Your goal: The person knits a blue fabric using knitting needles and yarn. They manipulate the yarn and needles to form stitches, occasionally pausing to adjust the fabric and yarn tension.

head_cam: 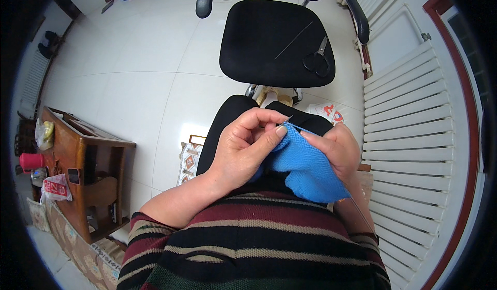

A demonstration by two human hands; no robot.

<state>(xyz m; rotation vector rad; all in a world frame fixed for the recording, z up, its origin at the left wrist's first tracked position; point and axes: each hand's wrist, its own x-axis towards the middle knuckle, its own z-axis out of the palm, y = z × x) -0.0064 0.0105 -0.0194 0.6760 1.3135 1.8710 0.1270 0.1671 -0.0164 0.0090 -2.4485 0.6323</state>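
Observation:
A piece of blue knitting [306, 166] hangs over my lap between both hands. My left hand [248, 134] pinches its upper left edge between thumb and fingers, where a thin needle tip [289, 118] sticks out. On the other side, my right hand [339, 148] grips the right edge with the thumb lying along the fabric. A strand of blue yarn [299, 127] runs from the needle tip towards my right thumb. From the lower right corner of the knitting, a thin metal needle [361, 211] extends along my right forearm. My right fingers are mostly hidden behind the fabric.
Before my knees stands a black office chair [264, 41]; on its seat lie a loose knitting needle [294, 40] and black-handled scissors [321, 59]. A white radiator [404, 134] lines the right side. A wooden table [73, 146] with a phone [73, 176] stands at left.

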